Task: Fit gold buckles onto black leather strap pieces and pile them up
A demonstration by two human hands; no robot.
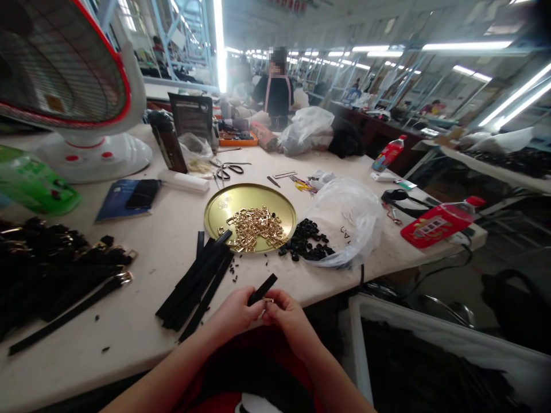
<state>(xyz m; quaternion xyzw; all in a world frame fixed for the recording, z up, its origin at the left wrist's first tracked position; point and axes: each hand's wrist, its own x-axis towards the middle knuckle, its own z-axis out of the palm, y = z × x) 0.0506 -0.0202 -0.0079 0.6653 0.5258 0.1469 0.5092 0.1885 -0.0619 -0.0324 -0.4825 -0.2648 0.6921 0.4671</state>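
Note:
Just past the table's front edge my two hands meet. My left hand (239, 308) is closed on a black strap (263, 288), whose end sticks up to the right. My right hand (284, 311) pinches a small gold buckle (268, 300) against the strap; the fingers hide much of it. Beyond them a round gold tray (218, 202) carries a heap of gold buckles (258, 227). Several loose black straps (196, 281) lie left of my hands, some touching the tray. Small black loops (310, 238) spill from a clear plastic bag (357, 221) at the tray's right.
A pile of straps with buckles (55, 269) covers the table's left side, below a fan (99, 152). Scissors (230, 168) lie behind the tray. Red bottles (434, 223) stand at right. A white bin (358, 344) of dark material sits below right. A person (275, 92) is farther back.

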